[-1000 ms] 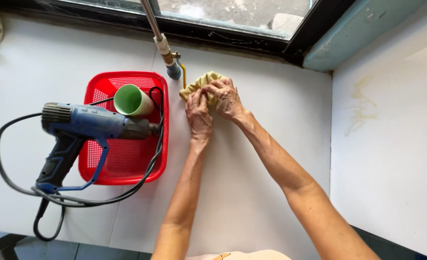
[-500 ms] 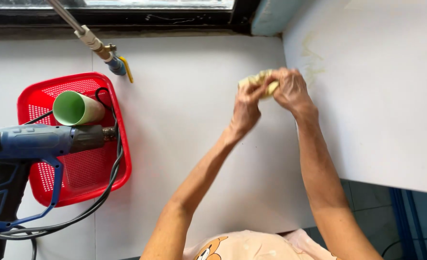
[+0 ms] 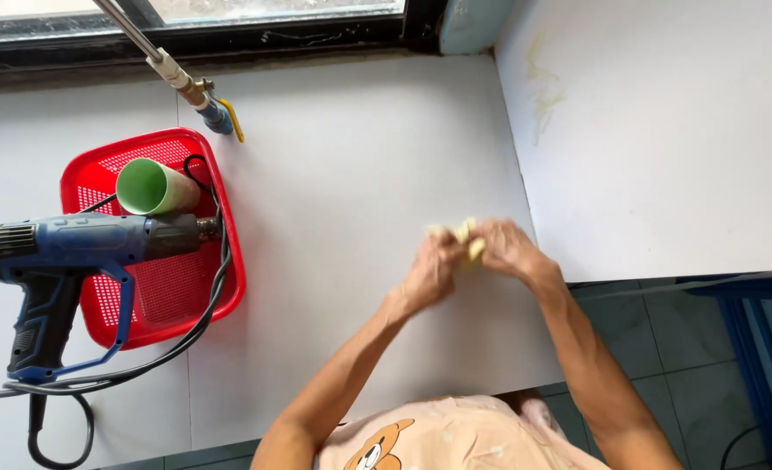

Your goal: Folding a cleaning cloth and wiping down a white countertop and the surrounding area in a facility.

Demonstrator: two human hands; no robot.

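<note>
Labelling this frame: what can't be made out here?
- Yellow cloth, head view: bunched between left hand and right hand, motion-blurred; its shape and size are unclear.
- Grip of each hand: fingers blurred, so the contact can't be read.
- Heat gun: cord cut off by the left and bottom edges.
- Green cup in red basket: contents hidden, lying on its side.
</note>
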